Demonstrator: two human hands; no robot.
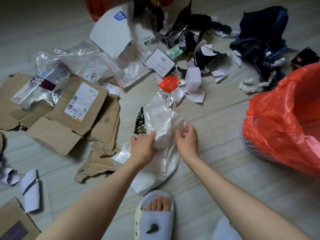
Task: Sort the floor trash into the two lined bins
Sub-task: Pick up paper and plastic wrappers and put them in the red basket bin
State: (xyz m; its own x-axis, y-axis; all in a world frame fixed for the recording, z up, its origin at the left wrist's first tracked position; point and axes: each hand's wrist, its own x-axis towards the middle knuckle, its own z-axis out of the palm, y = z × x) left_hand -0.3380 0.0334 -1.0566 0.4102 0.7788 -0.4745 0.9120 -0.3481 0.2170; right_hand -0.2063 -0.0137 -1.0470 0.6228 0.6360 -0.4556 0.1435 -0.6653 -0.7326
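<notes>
A crumpled white plastic bag (pixel 160 118) lies on the tiled floor in front of me. My left hand (pixel 143 146) grips its lower bunched part. My right hand (pixel 187 139) hovers at the bag's right side with fingers loosely curled, touching or almost touching it. A bin lined with an orange-red bag (pixel 284 122) stands at the right. A second red-lined bin (pixel 97 7) shows at the top edge, partly cut off.
Flattened cardboard (pixel 69 118) and clear plastic packaging (pixel 41 85) lie at the left. Torn paper, black foil scraps and dark cloth (pixel 261 38) are scattered at the back. My slippered foot (pixel 154 215) is at the bottom.
</notes>
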